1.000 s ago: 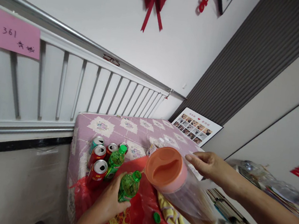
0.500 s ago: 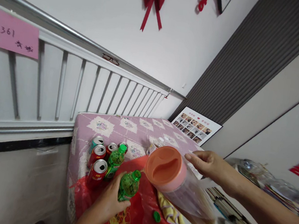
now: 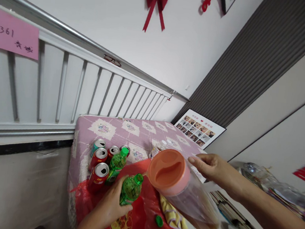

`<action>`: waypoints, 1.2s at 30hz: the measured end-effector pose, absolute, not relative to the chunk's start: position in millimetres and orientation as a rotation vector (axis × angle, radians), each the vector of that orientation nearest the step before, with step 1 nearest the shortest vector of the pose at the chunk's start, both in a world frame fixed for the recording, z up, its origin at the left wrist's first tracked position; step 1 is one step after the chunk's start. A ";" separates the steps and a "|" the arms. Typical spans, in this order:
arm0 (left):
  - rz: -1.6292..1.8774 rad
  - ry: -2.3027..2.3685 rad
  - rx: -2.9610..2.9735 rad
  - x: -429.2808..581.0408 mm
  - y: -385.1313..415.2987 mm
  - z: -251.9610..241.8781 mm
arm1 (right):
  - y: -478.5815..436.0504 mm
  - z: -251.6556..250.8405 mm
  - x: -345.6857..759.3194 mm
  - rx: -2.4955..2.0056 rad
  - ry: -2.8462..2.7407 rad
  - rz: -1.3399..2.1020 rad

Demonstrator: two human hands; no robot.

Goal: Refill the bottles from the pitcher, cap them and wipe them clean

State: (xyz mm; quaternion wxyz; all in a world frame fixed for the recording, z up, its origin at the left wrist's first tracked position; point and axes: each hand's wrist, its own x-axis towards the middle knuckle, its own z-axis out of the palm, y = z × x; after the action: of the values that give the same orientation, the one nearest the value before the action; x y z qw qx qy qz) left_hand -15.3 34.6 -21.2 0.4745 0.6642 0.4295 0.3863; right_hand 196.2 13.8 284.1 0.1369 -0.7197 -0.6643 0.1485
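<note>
My left hand (image 3: 116,202) is wrapped round an uncapped green plastic bottle (image 3: 130,190), which stands nearly upright over a red plastic bag (image 3: 140,223). From the right, my right hand (image 3: 208,167) grips the handle side of a clear pitcher (image 3: 194,207) with an orange-pink lid (image 3: 167,169). The pitcher is tilted left, its spout beside the bottle's mouth, and brownish liquid lies in its lower part. A green bottle cap (image 3: 159,220) rests on the red bag. Near it lies a yellow striped cloth (image 3: 172,214), partly under the pitcher.
Left of my left hand stand several opened drink cans (image 3: 98,176) and a capped green bottle (image 3: 117,163). Clear bottles (image 3: 160,146) stand behind the pitcher on the patterned tablecloth (image 3: 131,127). A white radiator (image 3: 70,83) runs behind the table; a photo board (image 3: 200,129) leans at the back.
Almost nothing differs. Both hands, the bottle and the tilted pitcher keep their places; the whole view has shifted very slightly.
</note>
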 end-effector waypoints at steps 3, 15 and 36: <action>0.965 1.041 1.617 -14.8 35.1 -23.9 | 15.0 284.2 197.9 -2.102 -1.919 0.441; 0.957 1.033 1.625 -16.3 33.4 -17.0 | 17.3 282.2 202.2 -2.085 -1.949 0.460; 1.005 1.014 1.616 -13.6 34.0 -22.5 | 19.0 281.6 205.5 -2.057 -1.945 0.507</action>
State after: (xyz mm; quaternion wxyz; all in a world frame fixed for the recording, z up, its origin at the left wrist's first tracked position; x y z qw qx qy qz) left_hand -13.6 34.0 -22.5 0.4728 0.6604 0.4141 0.4108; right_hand 205.5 19.0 281.6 0.1323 -0.7089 -0.6704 0.1748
